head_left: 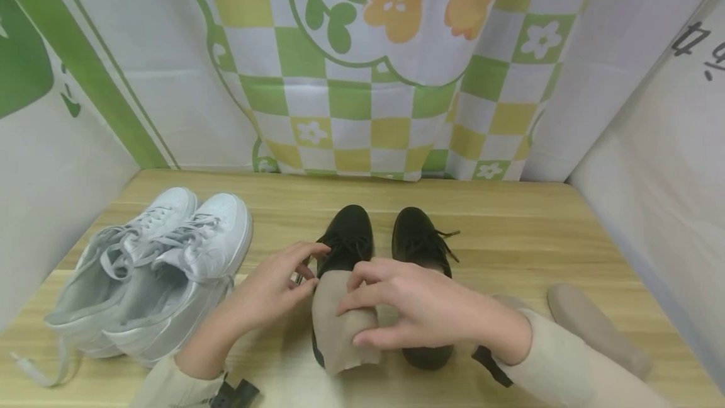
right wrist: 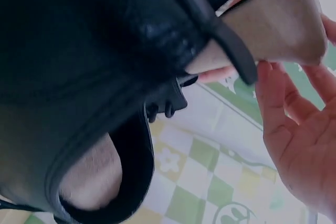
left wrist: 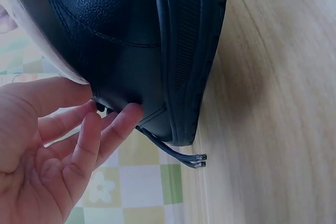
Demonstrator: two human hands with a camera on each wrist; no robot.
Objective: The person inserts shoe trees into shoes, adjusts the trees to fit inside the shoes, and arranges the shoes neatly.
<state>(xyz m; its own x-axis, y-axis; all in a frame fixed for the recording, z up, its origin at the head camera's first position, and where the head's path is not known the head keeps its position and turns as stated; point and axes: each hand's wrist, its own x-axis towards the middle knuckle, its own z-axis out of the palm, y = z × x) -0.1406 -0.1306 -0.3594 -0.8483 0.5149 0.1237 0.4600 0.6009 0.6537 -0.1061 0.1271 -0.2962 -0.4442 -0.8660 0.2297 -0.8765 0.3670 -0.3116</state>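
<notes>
On a pale wood-grain bench [head_left: 510,225], two black leather lace-up shoes are standing side by side, toes pointing away from you. At the left-hand black shoe [head_left: 347,232], a beige, tongue-shaped insole [head_left: 328,326] is slanting out of the opening, its heel end sticking up towards you. Your right hand [head_left: 419,301] is gripping the insole, its fingers bent over it and its thumb near the heel end. Your left hand [head_left: 272,294] is touching the outer side of that shoe near the laces, its fingers loosely bent and apart. The right-hand black shoe [head_left: 413,232] is standing just beside, partly behind your right hand. White lace-up sneakers [head_left: 229,225] are standing to the left, one lace trailing; a long beige piece [head_left: 595,329] is lying to the right. Beyond, a green, yellow and white checked curtain [head_left: 351,99] is hanging.
</notes>
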